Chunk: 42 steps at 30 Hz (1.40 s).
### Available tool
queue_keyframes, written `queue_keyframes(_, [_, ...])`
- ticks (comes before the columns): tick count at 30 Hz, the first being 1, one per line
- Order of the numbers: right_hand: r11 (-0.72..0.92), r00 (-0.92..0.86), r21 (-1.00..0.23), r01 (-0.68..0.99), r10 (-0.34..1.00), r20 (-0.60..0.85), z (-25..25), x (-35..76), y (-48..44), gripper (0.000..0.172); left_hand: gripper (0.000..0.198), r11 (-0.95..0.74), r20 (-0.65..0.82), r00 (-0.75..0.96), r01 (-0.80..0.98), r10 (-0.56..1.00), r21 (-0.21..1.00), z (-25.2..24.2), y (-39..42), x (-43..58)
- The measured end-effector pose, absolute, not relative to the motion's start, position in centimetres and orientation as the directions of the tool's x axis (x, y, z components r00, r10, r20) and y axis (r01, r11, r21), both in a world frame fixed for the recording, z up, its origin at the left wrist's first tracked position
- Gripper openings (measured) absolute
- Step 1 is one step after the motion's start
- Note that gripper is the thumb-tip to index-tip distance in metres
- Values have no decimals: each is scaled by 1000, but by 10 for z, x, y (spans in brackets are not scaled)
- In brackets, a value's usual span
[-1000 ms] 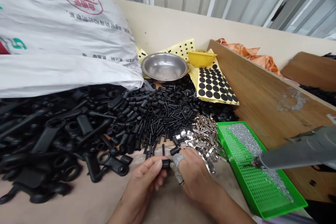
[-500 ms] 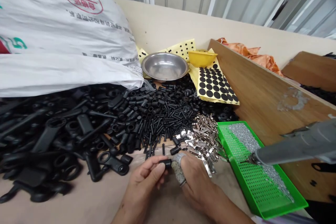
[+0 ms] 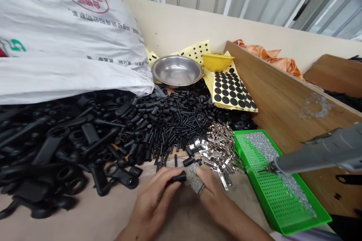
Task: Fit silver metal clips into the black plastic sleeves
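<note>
My left hand [image 3: 154, 199] is closed around a short black plastic tube [image 3: 179, 177], whose slightly flared end points right. Against that end rests the grey wrapped finger of my right hand [image 3: 207, 192]. The right fingers are curled; whatever lies inside them is hidden. Just beyond the fingertips lie a loose black cylinder [image 3: 189, 161] and a pile of black screws [image 3: 169, 139]. To the right of the screws sits a heap of shiny metal clips [image 3: 222, 143].
Black plastic handles [image 3: 53, 143] cover the left side below a white sack [image 3: 70, 37]. At the back are a steel bowl [image 3: 177, 70], a yellow bowl [image 3: 217, 62] and black dot stickers [image 3: 233, 92]. A grey power tool [image 3: 313, 154] reaches over a green basket [image 3: 271, 203] holding small silver pieces.
My left fingers have rolled further over the black tube, which now tilts a little upward to the right. My right hand has turned slightly, its wrapped finger still at the tube's end.
</note>
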State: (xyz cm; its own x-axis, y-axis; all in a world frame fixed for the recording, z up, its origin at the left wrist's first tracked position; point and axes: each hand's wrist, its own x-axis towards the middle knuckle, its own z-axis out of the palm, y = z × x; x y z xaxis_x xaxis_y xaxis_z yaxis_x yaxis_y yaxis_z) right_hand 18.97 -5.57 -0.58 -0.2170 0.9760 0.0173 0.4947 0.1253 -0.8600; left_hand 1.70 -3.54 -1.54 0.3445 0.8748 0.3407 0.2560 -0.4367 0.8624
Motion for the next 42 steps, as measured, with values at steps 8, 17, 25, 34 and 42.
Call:
queue_keyframes(8, [488,-343,-561,669,872,350,-8,191,-52,13,21,-99,25,270,266,962,959,-16,-35,17])
queue_keyframes(17, [422,-319,-584,694,907,276,-10,190,-53,17,19,-332,225,356,273,907,903,-18,-35,16])
queue_keyframes(25, [431,-273,-631,645,901,336,3,189,-56,19,25,-378,284,312,304,907,874,-15,-38,11])
queue_keyframes(34, [534,-339,-578,618,843,417,1,187,-50,14,17,-118,78,207,188,975,975,-8,-40,10])
queue_keyframes(42, [461,-310,-610,644,887,343,0,189,-57,20,21,-379,313,249,292,917,878,-8,-40,13])
